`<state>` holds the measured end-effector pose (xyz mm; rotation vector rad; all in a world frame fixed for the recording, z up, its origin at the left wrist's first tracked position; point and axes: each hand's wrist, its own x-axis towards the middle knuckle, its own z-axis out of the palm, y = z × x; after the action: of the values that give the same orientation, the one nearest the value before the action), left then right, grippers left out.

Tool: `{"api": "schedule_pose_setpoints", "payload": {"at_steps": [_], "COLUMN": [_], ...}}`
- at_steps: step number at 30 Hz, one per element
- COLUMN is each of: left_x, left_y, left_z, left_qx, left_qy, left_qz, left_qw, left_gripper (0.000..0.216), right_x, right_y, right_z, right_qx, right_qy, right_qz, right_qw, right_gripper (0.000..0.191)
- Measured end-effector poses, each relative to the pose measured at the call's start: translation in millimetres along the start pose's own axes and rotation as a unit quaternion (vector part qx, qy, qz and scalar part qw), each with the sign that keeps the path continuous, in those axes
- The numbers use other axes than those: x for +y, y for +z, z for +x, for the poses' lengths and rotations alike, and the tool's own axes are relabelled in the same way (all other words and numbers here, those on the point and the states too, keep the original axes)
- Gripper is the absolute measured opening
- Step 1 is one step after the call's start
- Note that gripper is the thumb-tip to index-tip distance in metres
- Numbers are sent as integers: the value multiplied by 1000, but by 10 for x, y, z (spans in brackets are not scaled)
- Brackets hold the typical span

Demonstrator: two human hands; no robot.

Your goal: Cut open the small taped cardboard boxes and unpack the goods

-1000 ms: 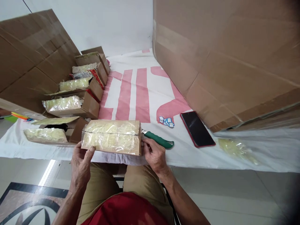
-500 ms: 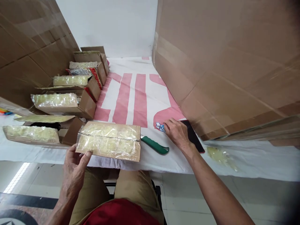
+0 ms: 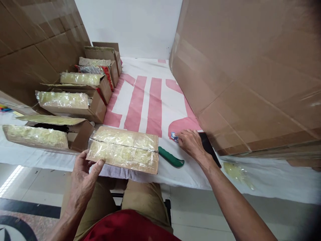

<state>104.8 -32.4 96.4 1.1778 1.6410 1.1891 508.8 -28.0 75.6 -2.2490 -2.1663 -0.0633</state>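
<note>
A closed cardboard box [image 3: 122, 149] with clear tape and yellowish strips over its top lies at the table's front edge. My left hand [image 3: 84, 177] grips its near left corner, thumb on top and fingers at the side. Farther right, my right hand [image 3: 190, 142] is closed, its fingertips down on small blue-and-white pieces [image 3: 173, 136] on the cloth; the fingers partly cover them. Between box and right hand lies a green-handled tool [image 3: 172, 157], its other end hidden by the box. A flat black object [image 3: 210, 149] lies partly under my right wrist.
Several opened cardboard boxes [image 3: 96, 108] stand in a row along the left. Large carton walls rise at left [image 3: 42, 47] and right [image 3: 240, 73]. A pink-and-white cloth [image 3: 154, 107] covers the table. Crumpled clear yellowish plastic [image 3: 238, 174] lies at the right.
The view has shifted slightly, so most things sit a little farther right. My right fingers cover more of the blue-and-white pieces. My left hand keeps its grip on the box.
</note>
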Motion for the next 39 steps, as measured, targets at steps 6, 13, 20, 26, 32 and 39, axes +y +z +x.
{"api": "schedule_pose_setpoints", "payload": {"at_steps": [6,13,20,26,32,39], "left_x": [-66,-89,0,115,-108,-430], "left_y": [-21,7,41,-87,-183,-239], "left_z": [17,-214,-901,-1031,-954,-628], "left_qx": [-29,12,-90,-125,-134,-96], "left_qy": [12,108,369,416,338,208], "left_qz": [-33,-9,16,8,-46,-97], "left_qw": [999,994,925,901,931,969], "left_gripper": [69,46,80,93,92,47], "right_x": [-259,-1093,-1301,-1536,-1637,-1516], "right_y": [-261,-286,3,-183,-202,-134], "right_z": [-425,-865,-816,-871,-963,-940], "right_qx": [115,62,235,275,294,242], "right_qy": [10,-24,142,201,223,250], "right_qz": [259,529,657,716,608,481], "right_qw": [959,846,702,609,703,805], "right_gripper": [30,67,64,54,48,68]}}
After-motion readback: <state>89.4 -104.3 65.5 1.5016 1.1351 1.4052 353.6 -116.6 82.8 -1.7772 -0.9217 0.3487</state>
